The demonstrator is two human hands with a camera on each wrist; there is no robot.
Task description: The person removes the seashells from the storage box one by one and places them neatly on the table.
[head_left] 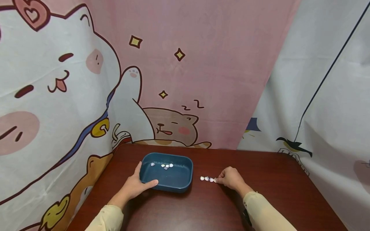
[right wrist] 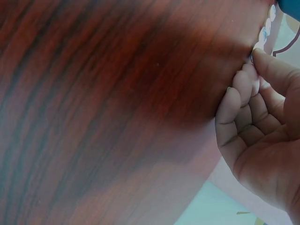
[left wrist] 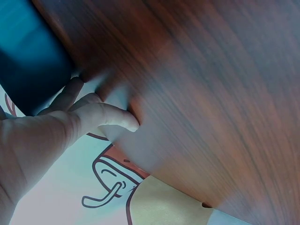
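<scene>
A blue rectangular tray point(head_left: 183, 188) sits on the table, several small whitish shell-like pieces point(head_left: 171, 165) lying toward its back. My left hand point(head_left: 133, 187) rests at the tray's left front corner, thumb spread along the front and fingers extended by the left side. To the right of the tray runs a short row of similar pieces point(head_left: 207, 178). At the row's right end, my right hand point(head_left: 231, 177) pinches a small whitish piece point(head_left: 215, 180) between thumb and forefinger, close over the table. The right wrist view shows the other fingers curled beside the tabletop.
The dark reddish-brown wooden table point(head_left: 179, 211) ends at the back against a pink curtain point(head_left: 219, 80) with cartoon cats. A white curtain point(head_left: 332, 96) hangs on the right.
</scene>
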